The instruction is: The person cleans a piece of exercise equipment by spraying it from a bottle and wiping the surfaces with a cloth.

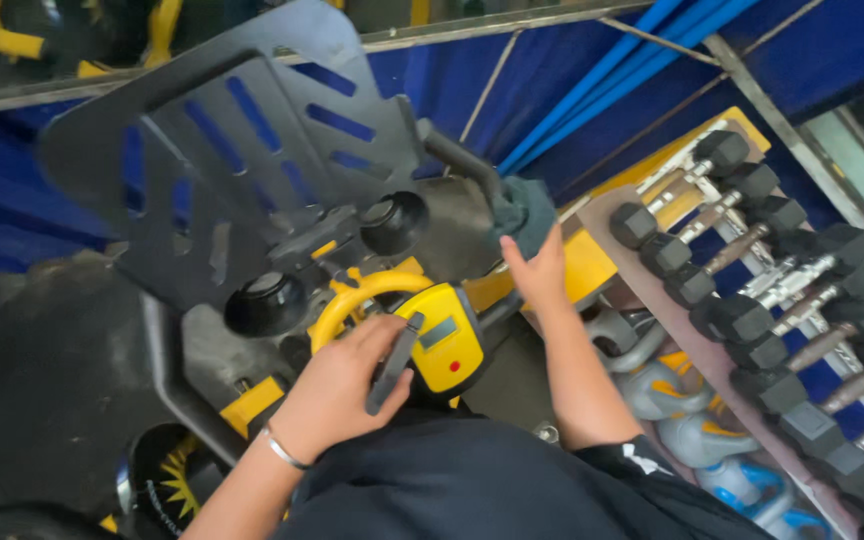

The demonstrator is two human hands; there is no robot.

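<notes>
My left hand (337, 385) grips a slim dark grey object (395, 362) and rests against the yellow console (447, 345) of an exercise machine. A silver bangle sits on that wrist. My right hand (537, 275) reaches forward and presses a dark teal cloth (524, 210) onto the end of the machine's grey handlebar (457, 155). A yellow ring handle (352, 295) curves just left of the console. My dark sleeves fill the bottom of the view.
A large grey slotted plate (232, 130) rises behind the console, with two black round knobs (392, 220) below it. A rack of black hexagonal dumbbells (772, 290) runs along the right. Grey and blue kettlebells (652, 390) stand beside it. Blue panels lie beyond.
</notes>
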